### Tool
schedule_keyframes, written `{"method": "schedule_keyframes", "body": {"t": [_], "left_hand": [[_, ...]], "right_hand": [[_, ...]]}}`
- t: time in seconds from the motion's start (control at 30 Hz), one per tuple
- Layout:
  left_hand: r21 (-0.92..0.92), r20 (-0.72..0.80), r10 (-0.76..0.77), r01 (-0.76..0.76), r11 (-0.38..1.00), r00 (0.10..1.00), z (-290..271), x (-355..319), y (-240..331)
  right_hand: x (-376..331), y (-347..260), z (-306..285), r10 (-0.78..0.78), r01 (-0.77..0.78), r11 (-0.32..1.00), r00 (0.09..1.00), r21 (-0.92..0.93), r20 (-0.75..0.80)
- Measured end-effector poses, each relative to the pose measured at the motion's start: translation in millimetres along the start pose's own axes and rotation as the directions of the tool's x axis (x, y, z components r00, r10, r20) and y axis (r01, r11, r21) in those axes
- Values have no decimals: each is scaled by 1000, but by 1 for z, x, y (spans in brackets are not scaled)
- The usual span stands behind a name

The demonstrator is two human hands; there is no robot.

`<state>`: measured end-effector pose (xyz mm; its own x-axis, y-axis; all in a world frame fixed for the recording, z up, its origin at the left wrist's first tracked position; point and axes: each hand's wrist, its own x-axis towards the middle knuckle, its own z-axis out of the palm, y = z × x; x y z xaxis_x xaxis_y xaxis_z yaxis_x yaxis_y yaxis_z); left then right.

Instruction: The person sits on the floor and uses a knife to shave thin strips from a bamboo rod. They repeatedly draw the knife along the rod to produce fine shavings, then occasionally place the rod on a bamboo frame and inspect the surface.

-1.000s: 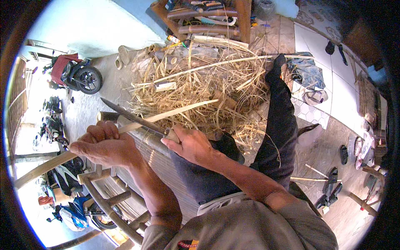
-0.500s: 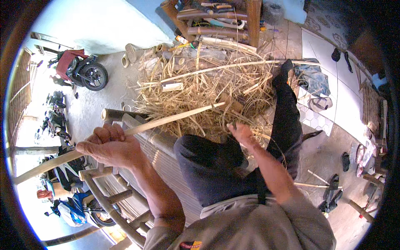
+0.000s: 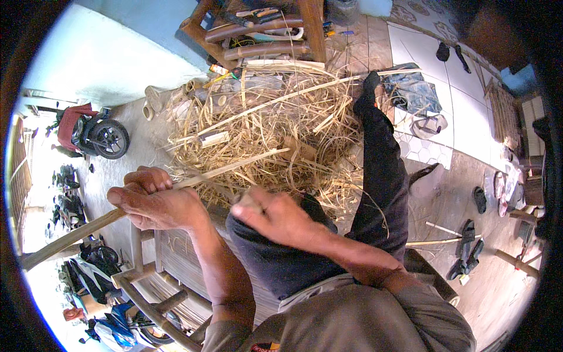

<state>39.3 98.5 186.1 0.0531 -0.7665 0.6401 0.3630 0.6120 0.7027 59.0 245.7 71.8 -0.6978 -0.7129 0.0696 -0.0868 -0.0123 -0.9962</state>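
i clamp my left hand point(image 3: 155, 202) in a fist round the bamboo strip point(image 3: 176, 188); my right hand point(image 3: 275, 214) is blurred, grip unclear, so i'd steady it.

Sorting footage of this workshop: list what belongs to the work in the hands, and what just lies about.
In the work:
left hand, closed on the long bamboo strip
right hand, blurred over the knee
heap of pale shavings

Lying about:
red motorbike
sandals
folded jeans
wooden bench with tools
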Motion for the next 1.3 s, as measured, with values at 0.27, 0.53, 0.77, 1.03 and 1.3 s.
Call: {"method": "schedule_keyframes", "body": {"t": [0.27,0.53,0.77,1.03,1.3], "left_hand": [[70,-152,-32,43,997,988,3,3,5],[143,-161,-21,44,989,987,0,12,1],[323,-188,21,41,945,982,-7,25,-10],[385,-151,33,28,923,988,-12,45,-36],[-48,147,-5,12,999,989,-31,-16,-104]], "right_hand": [[23,13,8,19,-33,979,997,-200,-71],[25,76,32,6,1,913,1000,-407,17],[26,207,16,178,-192,881,981,-432,-72],[38,264,-3,476,-433,743,878,-511,-50],[48,74,-2,-51,57,982,998,-182,39]]}}
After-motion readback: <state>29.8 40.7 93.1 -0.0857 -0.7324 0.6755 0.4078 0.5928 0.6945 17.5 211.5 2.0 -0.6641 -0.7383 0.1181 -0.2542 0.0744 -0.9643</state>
